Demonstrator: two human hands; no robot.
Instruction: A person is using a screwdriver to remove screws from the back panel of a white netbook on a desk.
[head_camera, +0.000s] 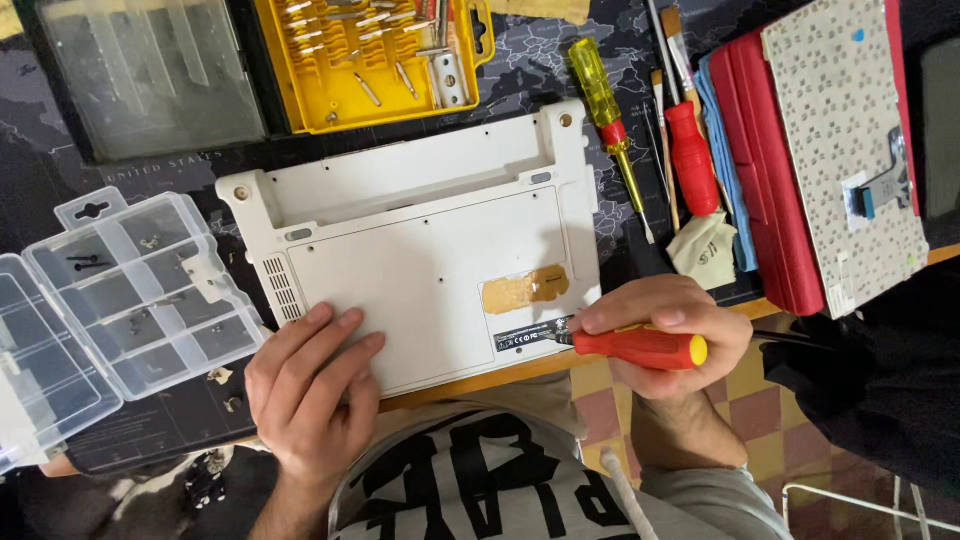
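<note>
With my left hand (310, 385) pressed flat and open on the white laptop base (420, 250) lying upside down on the table (520, 372), I keep my right hand (670, 335) closed around the red screwdriver (635, 347), tip square in the near-edge screw, pushing firmly to avoid slipping.

Dark mat (560, 45) carries laptop base (420, 260)

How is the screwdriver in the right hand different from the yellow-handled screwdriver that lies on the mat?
The held screwdriver has a red handle with a yellow end cap; the lying screwdriver has a clear yellow handle with a red collar. The held one lies level in the right hand, its tip at the white laptop base; the lying one rests untouched, slanted, beside the base. Both are hand screwdrivers.
</note>
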